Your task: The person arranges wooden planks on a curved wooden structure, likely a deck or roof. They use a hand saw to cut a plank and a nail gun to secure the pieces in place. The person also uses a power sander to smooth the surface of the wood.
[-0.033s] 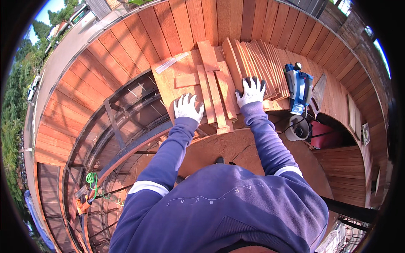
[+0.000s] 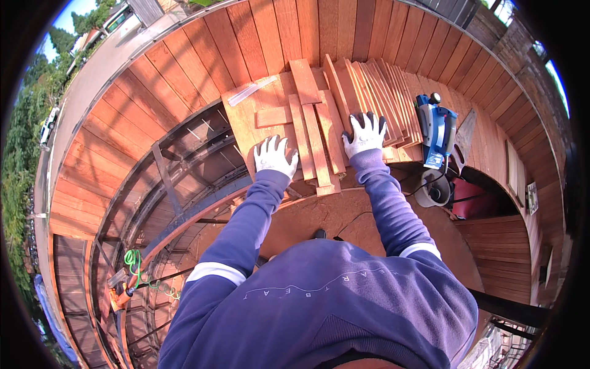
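narrow wooden slats [image 2: 316, 144] lying lengthwise between the two hands on a flat wooden bench [image 2: 241, 118]. their long axes run away from the body, nearly parallel, the far ends leaning slightly to the left and the near ends lying about the front edge. the left hand [image 2: 274, 158], palm down with its fingers apart and clasping nothing visible, lies to the left of the group, just beside the outermost slat; whether it touches that slat cannot be told. the right hand [image 2: 365, 135], likewise palm down with its fingers apart, lies to the right of the group and a little farther forward, at the near left part of a fanned stack of thin boards [image 2: 376, 98]; any hold on their edges is hidden. the chief relation is thus one of flanking: the slats' sides, not their ends, face the hands, and neither hand is clearly the nearer to the group as a whole, whereas the fanned stack is plainly nearer the right. a short board [image 2: 304, 81] overlaps the far ends of the slats; a small block [image 2: 273, 117] lies crosswise beyond the left fingertips
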Tool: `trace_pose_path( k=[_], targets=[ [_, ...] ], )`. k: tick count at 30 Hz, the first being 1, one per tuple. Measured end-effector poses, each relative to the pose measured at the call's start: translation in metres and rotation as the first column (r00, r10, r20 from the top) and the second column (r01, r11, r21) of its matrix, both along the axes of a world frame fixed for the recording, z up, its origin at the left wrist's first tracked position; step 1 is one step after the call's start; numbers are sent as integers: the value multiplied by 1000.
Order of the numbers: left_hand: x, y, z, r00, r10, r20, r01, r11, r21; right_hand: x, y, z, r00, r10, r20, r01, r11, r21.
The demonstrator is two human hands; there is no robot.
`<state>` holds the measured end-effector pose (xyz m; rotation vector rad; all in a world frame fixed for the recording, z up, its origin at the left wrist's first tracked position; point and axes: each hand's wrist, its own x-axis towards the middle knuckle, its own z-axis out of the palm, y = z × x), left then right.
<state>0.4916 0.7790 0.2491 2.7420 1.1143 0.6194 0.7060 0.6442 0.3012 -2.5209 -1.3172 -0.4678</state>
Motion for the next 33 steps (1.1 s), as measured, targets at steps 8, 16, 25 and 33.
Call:
trace_pose_path(
  k=[8, 16, 25, 33],
  targets=[
    [-1, 1, 0, 1000, -8, 5, 8, 1000, -12, 7, 30, 7, 988, -44, -150, 25, 991, -128],
    [-3, 0, 7, 1000, -15, -2, 15, 998, -57, 1, -37, 27, 905, 80, -418, 120, 894, 432],
    [-3, -1, 2, 1000, -18, -14, 16, 996, -87, -133, -165, 34, 926, 152, -347, -20, 935, 355],
    [-7, 3, 2, 998, -63, -24, 61, 996, -70, -206, -222, 43, 942, 140, -306, -88, 980, 178]
  ],
)
